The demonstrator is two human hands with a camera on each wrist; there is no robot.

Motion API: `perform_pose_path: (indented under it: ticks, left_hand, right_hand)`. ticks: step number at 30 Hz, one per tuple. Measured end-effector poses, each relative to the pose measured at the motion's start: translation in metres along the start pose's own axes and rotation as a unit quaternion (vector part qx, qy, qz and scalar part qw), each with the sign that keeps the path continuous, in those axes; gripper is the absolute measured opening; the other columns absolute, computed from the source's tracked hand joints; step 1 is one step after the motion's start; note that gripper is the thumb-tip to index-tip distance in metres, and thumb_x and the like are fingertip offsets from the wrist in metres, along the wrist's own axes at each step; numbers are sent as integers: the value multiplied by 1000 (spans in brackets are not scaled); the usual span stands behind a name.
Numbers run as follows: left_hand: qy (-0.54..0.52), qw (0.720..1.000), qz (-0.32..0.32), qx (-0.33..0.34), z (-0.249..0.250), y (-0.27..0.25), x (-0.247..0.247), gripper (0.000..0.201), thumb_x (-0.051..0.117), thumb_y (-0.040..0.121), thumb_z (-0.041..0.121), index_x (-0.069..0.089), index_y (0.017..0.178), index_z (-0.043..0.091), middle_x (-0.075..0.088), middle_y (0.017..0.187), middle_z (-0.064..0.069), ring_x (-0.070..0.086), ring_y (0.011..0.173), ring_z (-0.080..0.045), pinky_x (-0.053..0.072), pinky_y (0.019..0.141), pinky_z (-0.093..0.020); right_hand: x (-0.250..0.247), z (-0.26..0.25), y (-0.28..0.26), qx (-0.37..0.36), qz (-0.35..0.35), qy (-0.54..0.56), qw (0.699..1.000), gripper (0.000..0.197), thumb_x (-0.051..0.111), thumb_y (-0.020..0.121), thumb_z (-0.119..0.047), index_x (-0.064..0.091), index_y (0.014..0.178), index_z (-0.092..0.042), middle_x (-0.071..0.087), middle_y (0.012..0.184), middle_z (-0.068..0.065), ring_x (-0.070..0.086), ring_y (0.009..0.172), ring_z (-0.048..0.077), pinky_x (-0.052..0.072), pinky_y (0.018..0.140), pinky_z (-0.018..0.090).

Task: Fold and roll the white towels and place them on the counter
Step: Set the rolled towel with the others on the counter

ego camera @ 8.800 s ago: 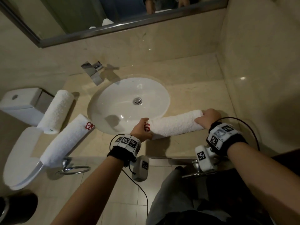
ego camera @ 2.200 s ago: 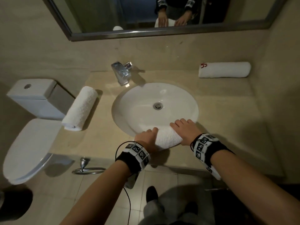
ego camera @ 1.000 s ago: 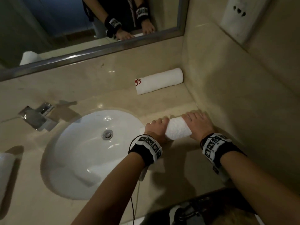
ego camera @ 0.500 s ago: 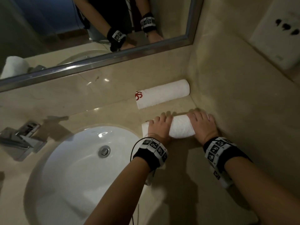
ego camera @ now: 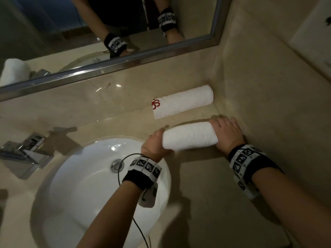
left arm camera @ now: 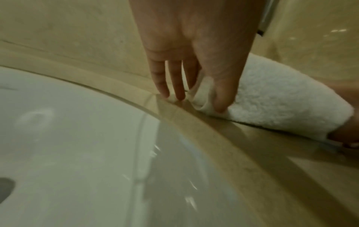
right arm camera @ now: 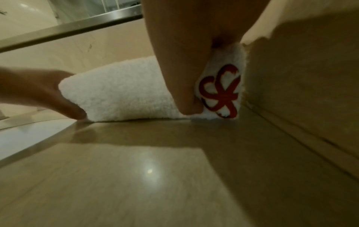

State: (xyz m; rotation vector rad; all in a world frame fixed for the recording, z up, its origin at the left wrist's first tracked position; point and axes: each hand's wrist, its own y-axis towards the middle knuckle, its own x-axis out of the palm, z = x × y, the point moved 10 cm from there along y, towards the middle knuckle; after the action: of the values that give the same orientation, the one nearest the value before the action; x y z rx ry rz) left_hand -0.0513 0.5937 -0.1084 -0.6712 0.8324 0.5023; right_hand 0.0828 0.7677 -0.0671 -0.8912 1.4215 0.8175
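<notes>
A rolled white towel [ego camera: 189,136] lies on the beige counter [ego camera: 206,185], close to the right wall. My left hand [ego camera: 155,142] is at its left end; the left wrist view shows straight fingers [left arm camera: 165,86] touching the counter and the thumb pressed on the roll's end [left arm camera: 205,98]. My right hand [ego camera: 227,133] arches over the right end, thumb [right arm camera: 184,99] in front beside the red logo [right arm camera: 221,92], fingers behind. A second rolled towel with a red logo [ego camera: 184,102] lies behind it, along the back wall.
The white sink basin [ego camera: 93,190] is at my left, its rim just beside the left hand. A chrome faucet [ego camera: 23,154] stands at far left. The mirror [ego camera: 107,29] runs above the back wall. The side wall [ego camera: 268,104] hems in the right hand.
Both hands have slid apart, from the top of the roll out to its two ends. The roll itself stays on the counter in front of the logo towel.
</notes>
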Motion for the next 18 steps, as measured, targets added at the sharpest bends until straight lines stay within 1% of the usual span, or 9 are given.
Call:
perform_pose_path:
  ticks: [2,4,8,10,12,13,15,17,18]
  left_hand:
    - [-18,998,27,-49,-21,-7,-12,51,64,77,40,53,125,26,65,116,-1,60,110,-23,49,90,-34]
    - [-22,994,42,-100,-37,-18,-19,29,58,85,29,63,111,20,68,107,-4,62,103,-26,47,83,-31]
    - [-66,986,11,-154,-46,-36,-12,20,51,83,20,70,88,13,72,94,-7,66,84,-24,51,74,-28]
    - [-133,979,-35,-151,-38,-44,3,17,51,84,17,67,80,11,74,92,-7,65,58,-12,51,58,-20]
    - [-188,971,-59,-137,-18,-54,12,18,50,88,16,65,85,8,73,95,-9,57,43,-7,39,40,-13]
    - [-216,964,-74,-137,-8,-61,18,20,48,90,18,64,92,7,71,97,-9,56,45,-9,36,38,-14]
    - [-277,940,-137,-147,16,-77,37,20,43,95,25,57,97,11,65,94,-5,55,54,-15,39,46,-18]
    - [-336,909,-193,-152,40,-92,57,18,40,98,32,50,96,17,55,89,1,54,61,-16,44,54,-25]
    - [-359,899,-201,-149,49,-97,64,21,40,98,35,49,104,17,53,91,1,55,65,-17,47,56,-27]
  right_hand:
    - [4,2,-2,15,-48,24,998,61,65,79,-25,47,134,-7,52,131,16,49,120,31,20,108,39]
    - [8,5,-6,35,-94,2,995,71,61,81,-32,31,143,-15,39,143,8,37,130,25,24,108,37]
    - [8,-1,-21,60,-157,-35,985,87,68,73,-38,20,143,-18,32,144,6,32,132,24,31,105,39]
    - [6,-6,-31,61,-190,-61,978,91,69,70,-45,21,142,-18,34,143,5,34,131,24,28,107,40]
    - [2,-15,-40,60,-220,-75,971,91,68,71,-50,21,142,-16,40,140,5,40,128,23,25,111,40]
    - [3,-18,-47,68,-240,-78,965,91,66,74,-50,19,143,-14,42,139,6,43,127,22,24,112,40]
    - [10,-26,-62,90,-279,-54,954,89,65,77,-47,18,144,-10,48,134,8,49,122,23,30,109,38]
    - [20,-32,-73,113,-319,10,941,93,73,71,-44,23,140,-7,53,128,11,54,115,27,43,100,38]
    - [23,-36,-80,115,-348,37,930,101,77,66,-44,20,140,-6,53,127,13,55,114,29,46,97,39]
